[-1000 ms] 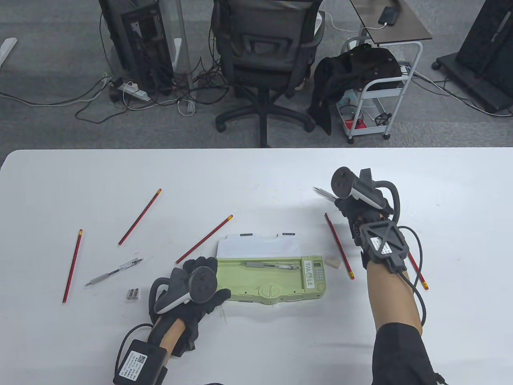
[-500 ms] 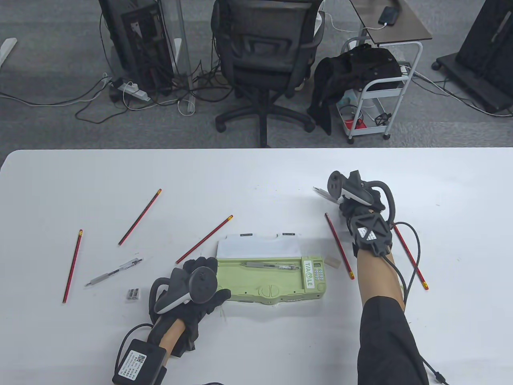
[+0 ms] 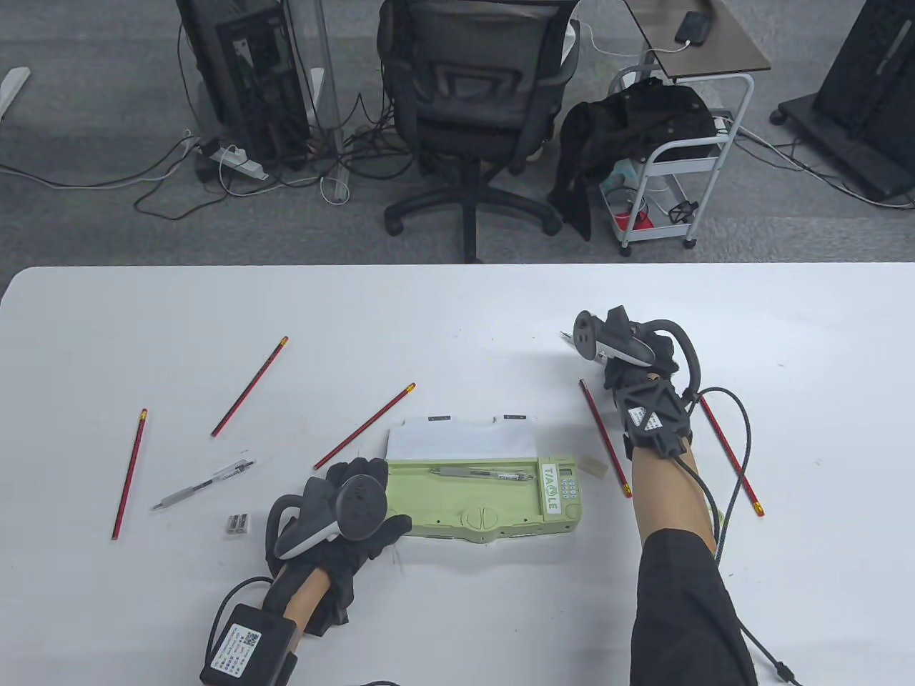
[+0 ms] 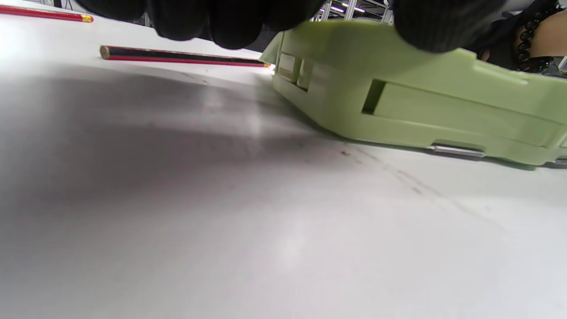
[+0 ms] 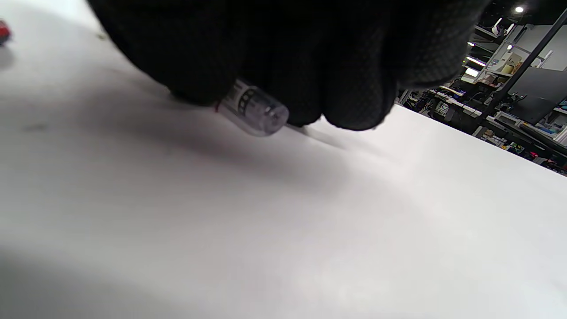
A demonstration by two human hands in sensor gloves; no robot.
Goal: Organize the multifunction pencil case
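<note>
The green pencil case (image 3: 486, 500) lies open near the table's front, its white lid (image 3: 461, 439) folded back and a grey pen (image 3: 482, 472) in its tray. My left hand (image 3: 386, 496) grips the case's left end, fingers over the far side and thumb on the near side; in the left wrist view the case (image 4: 398, 102) sits right under the fingertips (image 4: 230, 22). My right hand (image 3: 607, 357) is down on the table to the right and beyond the case. Its fingers (image 5: 283, 66) curl round a clear pen (image 5: 254, 110), whose tip (image 3: 568, 337) pokes out to the left.
Red pencils lie scattered: three on the left (image 3: 249, 386) (image 3: 129, 474) (image 3: 364, 426) and two on the right (image 3: 605, 438) (image 3: 729, 457). Another pen (image 3: 204, 484) and a sharpener (image 3: 239, 524) sit left of the case, an eraser (image 3: 593, 466) at its right end.
My right hand has come down and shifted slightly left onto the clear pen, forearm swinging left. The left hand and the case have stayed put.
</note>
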